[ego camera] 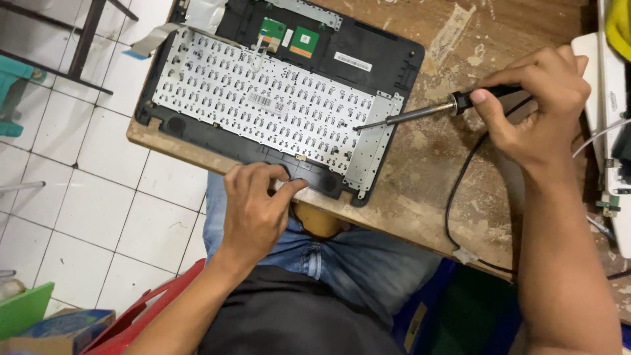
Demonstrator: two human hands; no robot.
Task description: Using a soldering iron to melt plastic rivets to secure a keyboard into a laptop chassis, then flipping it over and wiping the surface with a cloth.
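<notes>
Bench (460,190) of worn, stained wood fills the upper right, over white floor tiles (92,197). Laptop shell (368,49) lies upside down across its near corner, black, with the silver keyboard plate (263,98) bared and two green boards (289,36) at its far edge. Left hand (253,210) grips the shell's near edge, fingers curled together over the rim and thumb pressed on top. Right hand (536,112) pinches a soldering iron (420,113) by its black handle, fingers closed round it. The iron's tip touches the plate's right end. Its black cord (460,197) loops across the bench.
</notes>
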